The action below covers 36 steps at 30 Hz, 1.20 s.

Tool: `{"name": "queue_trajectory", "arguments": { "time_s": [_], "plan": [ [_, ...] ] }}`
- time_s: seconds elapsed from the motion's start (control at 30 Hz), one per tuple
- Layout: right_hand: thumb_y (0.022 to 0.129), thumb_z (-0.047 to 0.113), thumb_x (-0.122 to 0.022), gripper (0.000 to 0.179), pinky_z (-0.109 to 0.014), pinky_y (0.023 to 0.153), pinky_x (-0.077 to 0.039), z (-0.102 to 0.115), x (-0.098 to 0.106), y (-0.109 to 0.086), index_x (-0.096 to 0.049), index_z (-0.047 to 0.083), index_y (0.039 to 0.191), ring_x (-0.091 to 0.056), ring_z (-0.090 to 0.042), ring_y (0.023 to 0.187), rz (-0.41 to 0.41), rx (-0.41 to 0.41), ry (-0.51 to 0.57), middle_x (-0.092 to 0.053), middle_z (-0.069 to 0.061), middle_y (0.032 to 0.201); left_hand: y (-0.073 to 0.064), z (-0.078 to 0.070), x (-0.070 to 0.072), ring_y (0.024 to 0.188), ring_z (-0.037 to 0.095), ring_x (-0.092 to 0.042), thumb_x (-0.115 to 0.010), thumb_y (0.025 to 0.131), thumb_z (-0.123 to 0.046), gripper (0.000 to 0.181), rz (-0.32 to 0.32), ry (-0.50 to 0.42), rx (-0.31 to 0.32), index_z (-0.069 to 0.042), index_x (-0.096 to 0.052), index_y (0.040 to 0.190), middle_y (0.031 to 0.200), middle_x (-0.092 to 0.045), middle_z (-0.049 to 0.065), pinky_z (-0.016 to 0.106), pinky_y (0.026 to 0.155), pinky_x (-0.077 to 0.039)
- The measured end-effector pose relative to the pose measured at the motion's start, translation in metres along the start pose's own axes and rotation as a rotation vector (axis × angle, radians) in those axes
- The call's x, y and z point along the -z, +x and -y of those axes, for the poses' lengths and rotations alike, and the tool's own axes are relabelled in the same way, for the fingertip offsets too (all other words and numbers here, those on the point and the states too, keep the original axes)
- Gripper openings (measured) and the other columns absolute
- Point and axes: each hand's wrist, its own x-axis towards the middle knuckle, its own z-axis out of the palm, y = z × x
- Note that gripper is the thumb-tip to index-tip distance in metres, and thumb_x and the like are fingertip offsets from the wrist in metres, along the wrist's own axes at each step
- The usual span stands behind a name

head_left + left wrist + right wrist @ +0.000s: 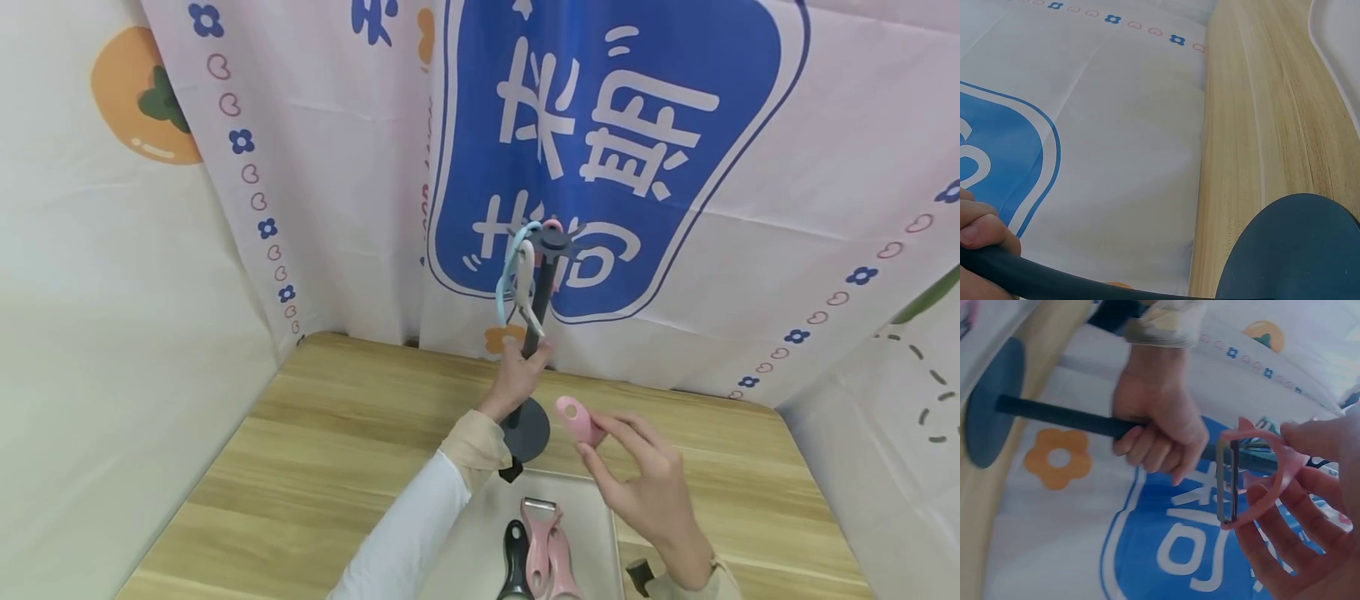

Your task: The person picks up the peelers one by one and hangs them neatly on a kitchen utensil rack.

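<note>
My left hand (517,379) grips the dark post (1066,417) of an upright stand partway up, its fingers wrapped round it in the right wrist view. Light blue (504,287) and white peelers (524,271) hang from the hooks at the stand's top (555,242), with something pink behind. A pink peeler (576,419) is pinched between the thumb and fingers of my right hand (647,475), to the right of the post. Its handle with a hole points up and left in the head view; the metal blade (1229,481) shows in the right wrist view.
The stand's round base (529,433) rests on the wooden table (300,450). In front of it a white tray (480,533) holds a pink peeler (538,542), a black-handled tool (516,554) and another pink one (561,567). A printed cloth (360,208) hangs behind the table.
</note>
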Motion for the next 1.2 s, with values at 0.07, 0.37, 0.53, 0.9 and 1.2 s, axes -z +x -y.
{"name": "queue_trajectory", "arguments": {
  "time_s": [0.07,0.37,0.53,0.9,1.2],
  "plan": [
    [0.097,0.028,-0.079,0.036,-0.013,0.093,-0.054,0.004,-0.004,0.011,-0.078,-0.004,0.114,-0.074,-0.026,0.084,-0.055,0.007,0.018,-0.076,-0.016,0.1,0.0,0.0,0.001,0.042,0.008,-0.028,-0.056,0.108,-0.027,0.055,0.0,-0.004,0.006,-0.018,-0.041,0.056,0.048,-0.034,-0.011,0.025,0.042,-0.024],
    [0.086,0.01,-0.083,0.037,-0.017,0.091,-0.056,0.019,-0.022,0.055,-0.076,-0.009,0.116,-0.072,-0.02,0.089,-0.262,0.008,0.08,-0.075,-0.022,0.099,-0.002,0.002,0.0,0.042,0.008,-0.028,-0.057,0.11,-0.034,0.057,0.024,-0.013,0.045,-0.017,-0.043,0.057,0.049,-0.035,-0.01,0.025,0.042,-0.024],
    [0.085,0.01,-0.085,0.039,-0.021,0.092,-0.057,0.025,-0.032,0.077,-0.076,-0.008,0.118,-0.073,-0.019,0.093,-0.365,-0.03,0.102,-0.077,-0.022,0.102,-0.003,0.004,-0.001,0.042,0.008,-0.028,-0.057,0.109,-0.036,0.056,0.027,-0.025,0.046,-0.018,-0.042,0.058,0.049,-0.034,-0.01,0.025,0.042,-0.025],
    [0.084,0.011,-0.084,0.04,-0.023,0.079,-0.057,0.034,-0.061,0.117,-0.075,-0.003,0.12,-0.072,-0.028,0.086,-0.521,-0.104,0.075,-0.078,-0.016,0.103,-0.003,0.003,0.002,0.043,0.008,-0.026,-0.061,0.108,-0.029,0.055,0.015,-0.048,-0.057,-0.017,-0.041,0.059,0.05,-0.032,-0.011,0.026,0.045,-0.024],
    [0.086,0.014,-0.085,0.035,-0.029,0.07,-0.056,0.035,-0.079,0.126,-0.077,0.0,0.117,-0.073,-0.026,0.082,-0.59,-0.157,0.052,-0.08,-0.013,0.102,-0.003,0.003,0.001,0.051,0.01,-0.026,-0.059,0.108,-0.024,0.05,0.007,-0.07,-0.08,-0.017,-0.031,0.067,0.058,-0.028,-0.008,0.026,0.051,-0.025]
  ]
}}
